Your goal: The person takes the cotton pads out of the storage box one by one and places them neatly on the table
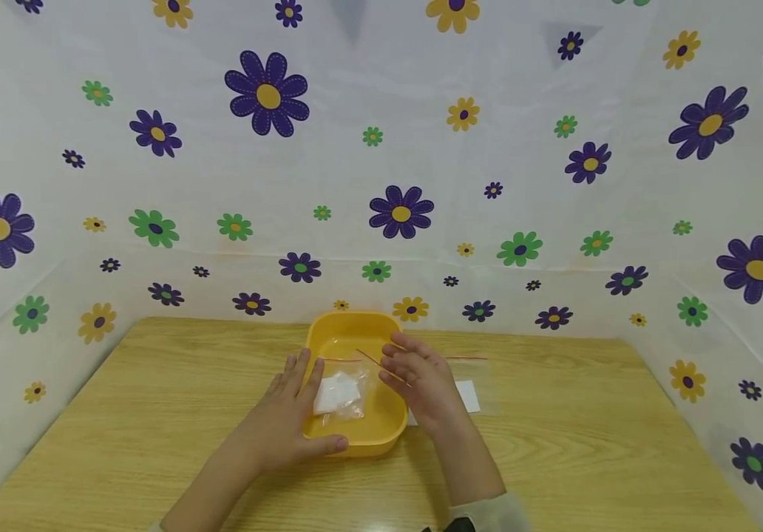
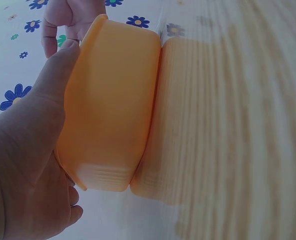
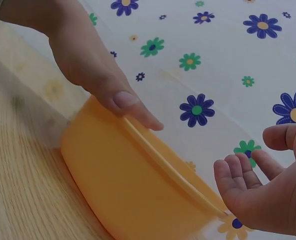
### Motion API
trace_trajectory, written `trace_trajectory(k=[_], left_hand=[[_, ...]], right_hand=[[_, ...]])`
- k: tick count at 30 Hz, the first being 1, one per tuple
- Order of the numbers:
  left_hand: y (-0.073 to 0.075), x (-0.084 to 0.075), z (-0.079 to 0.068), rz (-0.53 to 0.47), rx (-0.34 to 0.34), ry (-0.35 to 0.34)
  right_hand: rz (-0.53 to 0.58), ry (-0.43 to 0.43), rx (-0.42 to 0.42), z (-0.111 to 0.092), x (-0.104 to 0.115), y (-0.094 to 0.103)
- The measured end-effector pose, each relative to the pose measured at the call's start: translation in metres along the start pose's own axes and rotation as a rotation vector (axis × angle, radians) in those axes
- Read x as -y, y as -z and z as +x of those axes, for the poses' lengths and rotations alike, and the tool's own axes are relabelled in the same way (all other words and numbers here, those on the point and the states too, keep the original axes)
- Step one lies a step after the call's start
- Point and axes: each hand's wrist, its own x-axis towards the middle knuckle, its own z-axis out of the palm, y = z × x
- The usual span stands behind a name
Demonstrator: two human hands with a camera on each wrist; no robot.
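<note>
A yellow plastic tub (image 1: 372,441) stands on the table with clear zip bags (image 1: 341,395) inside it. The bags have red seal lines and white contents of a kind I cannot tell. My left hand (image 1: 282,428) rests on the tub's left and near rim, its fingers extended and its thumb across the near edge. Over the right rim hovers my right hand (image 1: 426,384), its fingers loosely bent and nothing visible in its grasp. In the right wrist view this hand (image 3: 273,185) is palm up beside the tub (image 3: 132,180). Another clear bag (image 1: 488,395) lies partly hidden beneath it.
A wood-grain table (image 1: 574,428) extends on both sides of the tub. Behind it and at the sides hangs a white cloth (image 1: 328,170) printed with purple, yellow and green flowers. The tub stands close to the back cloth.
</note>
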Motion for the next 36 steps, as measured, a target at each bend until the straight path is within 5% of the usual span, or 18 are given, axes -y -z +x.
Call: trace_trajectory(k=[36], left_hand=[[0.002, -0.003, -0.001, 0.019, -0.018, -0.028]], right_hand=[[0.083, -0.109, 0.024, -0.006, -0.010, -0.022]])
